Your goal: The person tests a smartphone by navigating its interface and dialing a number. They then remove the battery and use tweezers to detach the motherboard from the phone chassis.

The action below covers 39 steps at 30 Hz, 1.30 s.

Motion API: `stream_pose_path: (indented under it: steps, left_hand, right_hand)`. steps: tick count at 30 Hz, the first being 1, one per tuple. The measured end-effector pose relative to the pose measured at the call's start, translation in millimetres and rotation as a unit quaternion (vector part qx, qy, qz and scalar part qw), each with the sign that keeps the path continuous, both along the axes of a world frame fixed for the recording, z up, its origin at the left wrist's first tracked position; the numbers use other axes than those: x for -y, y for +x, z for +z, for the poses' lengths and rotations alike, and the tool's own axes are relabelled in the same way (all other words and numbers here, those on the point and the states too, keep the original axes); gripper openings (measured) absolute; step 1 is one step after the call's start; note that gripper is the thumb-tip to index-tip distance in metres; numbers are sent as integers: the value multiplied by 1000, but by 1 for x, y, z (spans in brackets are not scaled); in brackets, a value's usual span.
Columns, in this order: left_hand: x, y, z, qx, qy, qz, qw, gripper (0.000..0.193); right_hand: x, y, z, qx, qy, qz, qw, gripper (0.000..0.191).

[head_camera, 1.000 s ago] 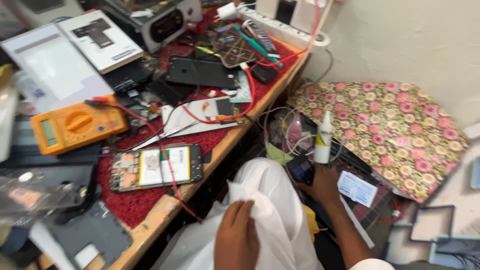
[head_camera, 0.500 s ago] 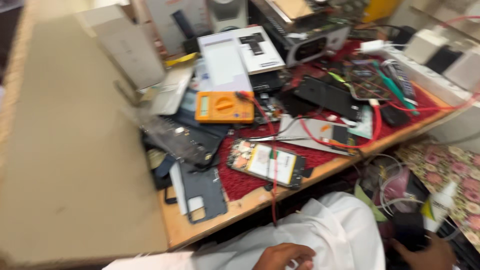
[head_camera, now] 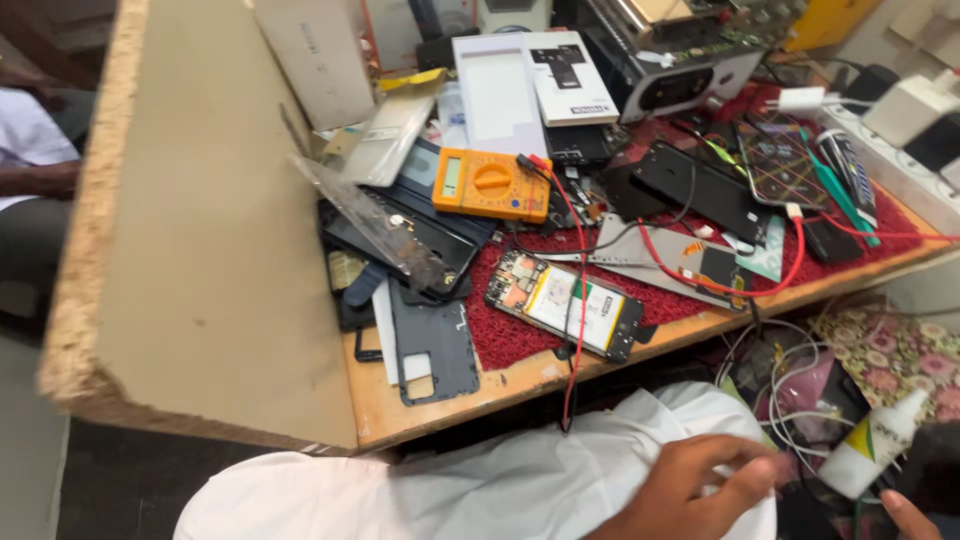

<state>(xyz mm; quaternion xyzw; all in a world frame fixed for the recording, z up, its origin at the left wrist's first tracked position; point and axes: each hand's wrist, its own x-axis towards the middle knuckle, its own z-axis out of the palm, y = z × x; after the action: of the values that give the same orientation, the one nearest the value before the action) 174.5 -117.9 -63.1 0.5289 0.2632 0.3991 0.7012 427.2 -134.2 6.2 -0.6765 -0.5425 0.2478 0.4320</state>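
A person's left hand (head_camera: 700,485) rests half-curled and empty on white cloth (head_camera: 500,490) below the tabletop (head_camera: 520,375). The white squeeze bottle (head_camera: 875,440) stands tilted to its right, nearer the right hand (head_camera: 905,515), whose grip cannot be told.

White squeeze bottle (head_camera: 872,445) and white cloth (head_camera: 520,475), low right below the tabletop (head_camera: 520,378) edge.

Bottle is leaning tilted, pointed nozzle aiming up-right, green-and-yellow label showing, sitting just beside a tangle of white cables. Cloth is lying draped across the lap, creased and bunched, its right part lying under the left hand (head_camera: 690,490); bottle and cloth are sitting near each other, not touching.
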Motion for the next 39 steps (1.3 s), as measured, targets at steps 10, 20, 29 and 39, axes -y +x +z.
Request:
stream_pose_path:
  steps: [10,20,29,39]
  left_hand:
    - [-11,59,-22,372,-299,-83,875,76]
    - [-27,25,-6,379,-306,-116,865,83]
    - [-25,26,-22,359,-300,-143,872,85]
    - [-24,28,-28,355,-310,-143,870,85]
  right_hand:
    - [20,-76,-27,100,-28,-133,986,69]
    - [46,-74,-33,-151,-138,108,973,125]
    - [41,-64,-54,-318,-53,44,946,102]
    - [41,-79,-42,-173,-88,142,971,126]
